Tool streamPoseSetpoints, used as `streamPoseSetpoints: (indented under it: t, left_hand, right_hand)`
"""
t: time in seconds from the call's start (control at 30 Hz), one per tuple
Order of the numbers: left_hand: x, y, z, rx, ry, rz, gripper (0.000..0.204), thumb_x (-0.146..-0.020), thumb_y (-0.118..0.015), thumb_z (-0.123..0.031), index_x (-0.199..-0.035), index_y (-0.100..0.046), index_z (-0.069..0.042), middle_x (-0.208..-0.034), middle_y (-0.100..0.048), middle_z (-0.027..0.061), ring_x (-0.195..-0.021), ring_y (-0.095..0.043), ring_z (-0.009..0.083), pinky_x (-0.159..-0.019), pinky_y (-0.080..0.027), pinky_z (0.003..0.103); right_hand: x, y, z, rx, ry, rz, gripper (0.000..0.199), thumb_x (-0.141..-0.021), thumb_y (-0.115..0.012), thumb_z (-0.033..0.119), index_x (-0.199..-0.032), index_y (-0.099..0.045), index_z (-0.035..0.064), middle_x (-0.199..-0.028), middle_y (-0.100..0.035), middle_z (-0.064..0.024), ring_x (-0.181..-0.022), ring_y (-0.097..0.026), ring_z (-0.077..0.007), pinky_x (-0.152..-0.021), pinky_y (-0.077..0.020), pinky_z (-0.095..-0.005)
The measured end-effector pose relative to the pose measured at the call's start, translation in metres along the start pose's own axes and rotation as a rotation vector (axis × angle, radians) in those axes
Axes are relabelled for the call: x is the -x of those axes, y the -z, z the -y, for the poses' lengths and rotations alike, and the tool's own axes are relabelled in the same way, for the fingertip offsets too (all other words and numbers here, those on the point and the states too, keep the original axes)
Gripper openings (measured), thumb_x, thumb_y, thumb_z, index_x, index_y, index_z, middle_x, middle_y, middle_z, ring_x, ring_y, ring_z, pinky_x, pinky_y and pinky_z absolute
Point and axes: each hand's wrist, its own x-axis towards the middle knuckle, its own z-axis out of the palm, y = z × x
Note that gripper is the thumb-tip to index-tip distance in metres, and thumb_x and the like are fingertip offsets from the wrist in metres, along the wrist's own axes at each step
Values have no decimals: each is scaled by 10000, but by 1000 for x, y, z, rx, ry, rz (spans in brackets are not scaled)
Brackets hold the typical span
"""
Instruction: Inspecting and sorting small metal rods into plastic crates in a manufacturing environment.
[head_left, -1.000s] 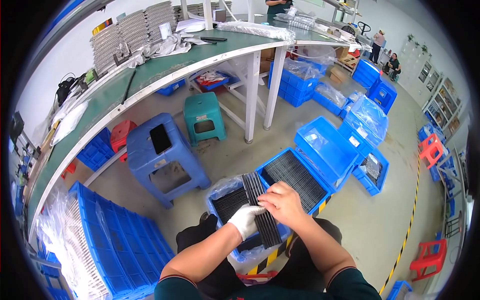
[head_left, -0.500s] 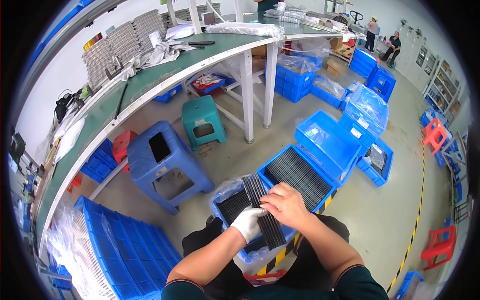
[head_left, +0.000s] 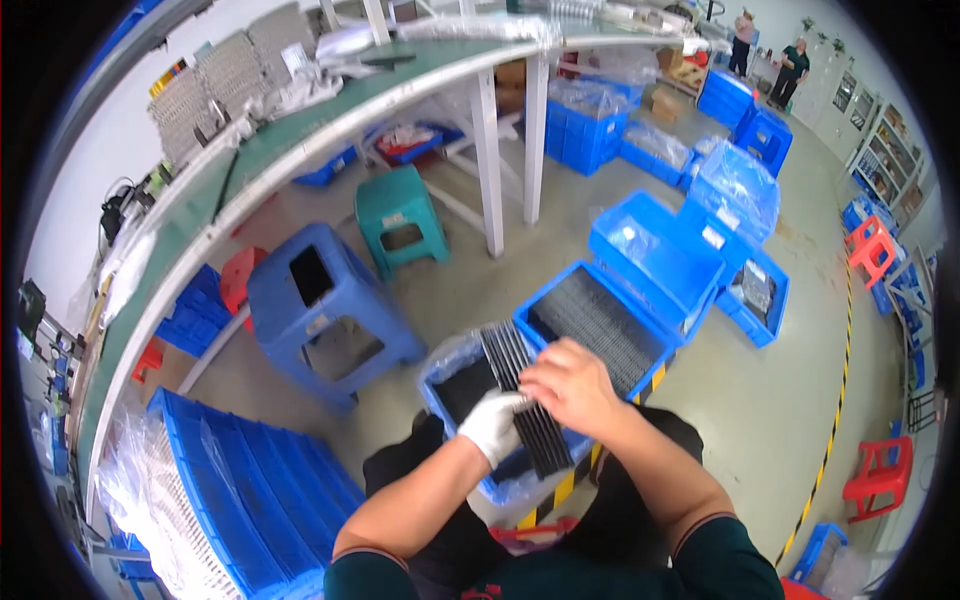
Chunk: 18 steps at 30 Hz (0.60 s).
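A bundle of long, thin black ribbed strips [head_left: 506, 355] lies slantwise across the middle of the view, above a plastic-lined blue crate [head_left: 430, 392]. My left hand [head_left: 491, 430], in a white glove, grips the bundle from the left side. My right hand [head_left: 575, 390] is bare, its fingers bent and pressed together on the strips' upper face near the gloved fingers. Its fingertips are partly hidden. More dark parts show inside the lined crate. Just beyond it, a second blue crate [head_left: 652, 368] is packed with rows of similar dark strips [head_left: 600, 330].
At left stand a blue stool [head_left: 280, 300] with a dark rectangular opening or object on top, a green stool [head_left: 390, 205], and a tilted blue crate stack [head_left: 240, 490]. A green workbench [head_left: 330, 110] curves behind. An empty-looking blue bin [head_left: 650, 250] adjoins the packed crate. Two people stand far off.
The view has shifted slightly, so the workbench sits higher in it. Both hands keep their hold on the strips, with small finger movement. One distant person has gone from sitting to standing.
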Motion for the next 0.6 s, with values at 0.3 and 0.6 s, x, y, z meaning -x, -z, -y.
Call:
streamPoseSetpoints:
  t: [0.3, 0.6]
  left_hand:
    - [-1, -4, -1, 25, 10, 36, 198, -823, -546, 34, -1003, -610, -15, -912, -642, 71, -823, -650, 203, -742, -530, 353]
    - [0, -2, -3, 19, 12, 46, 225, -888, -515, -5, -1106, -567, 18, -1014, -633, 128, -939, -648, 270, -830, -533, 458]
  right_hand:
    - [2, -6, -5, -14, -17, 2, 168, -662, -748, 88, -820, -691, 80, -796, -599, -51, -739, -575, -237, -617, -479, -331]
    - [-2, -10, -2, -89, -30, -59, 149, -677, -743, 55, -815, -691, 69, -758, -591, -54, -694, -566, -200, -586, -452, -292]
